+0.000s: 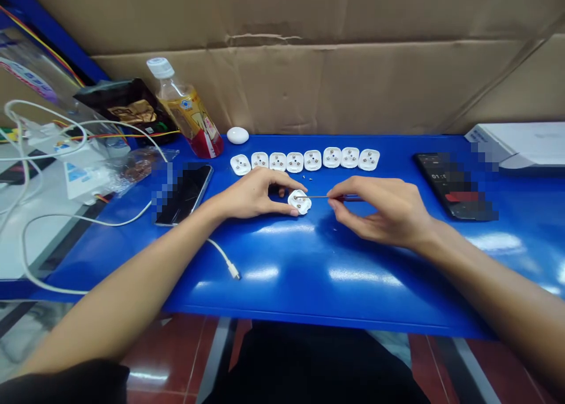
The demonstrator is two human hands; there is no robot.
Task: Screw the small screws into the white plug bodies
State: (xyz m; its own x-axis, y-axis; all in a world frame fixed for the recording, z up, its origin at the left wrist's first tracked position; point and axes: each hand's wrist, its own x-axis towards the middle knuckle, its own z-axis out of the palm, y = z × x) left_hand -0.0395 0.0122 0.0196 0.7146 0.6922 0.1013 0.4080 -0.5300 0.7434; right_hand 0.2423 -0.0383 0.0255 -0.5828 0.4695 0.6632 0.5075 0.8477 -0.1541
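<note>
Between the thumb and fingers of my left hand (261,195) is a small round white part (300,204) with metal pieces inside, held just above or on the blue table (282,292). My right hand (384,210) pinches a thin tool (318,197), perhaps a screwdriver; its shaft reaches left and its tip is over the metal pieces of the white part. Behind my hands several similar white parts (332,157) stand in a row, each with metal pieces showing. A few tiny bits (304,177) lie between the row and my left hand.
A bottle (192,119), a black bag (132,110), a phone (188,195) and a cable end (233,270) are at left. A white oval object (238,135) lies near the cardboard wall (286,86). Another phone (450,186) and a white box (521,145) are at right.
</note>
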